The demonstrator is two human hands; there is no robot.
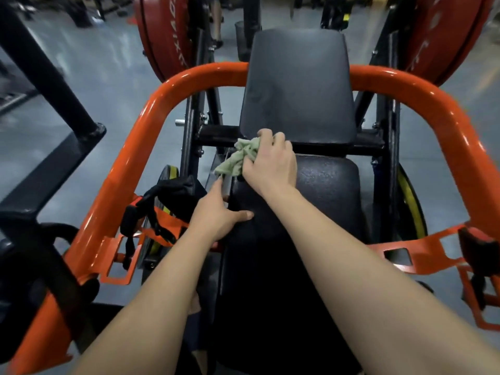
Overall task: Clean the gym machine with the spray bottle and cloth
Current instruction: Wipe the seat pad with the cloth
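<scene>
Cloth (pixel 239 157), pale green, is bunched in the right hand (pixel 267 163) at the seat pad's (pixel 330 185) far left corner; left hand (pixel 220 212) rests, fingers relaxed, on its left edge.

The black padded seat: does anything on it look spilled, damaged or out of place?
No damage shows. The black padded seat carries a speckled wet sheen on its far part, beside the right hand gripping the pale green cloth; probably cleaning spray, not a spill.

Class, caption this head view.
Right hand grips crumpled pale-green cloth against black padded seat; left hand rests on seat's edge.
</scene>
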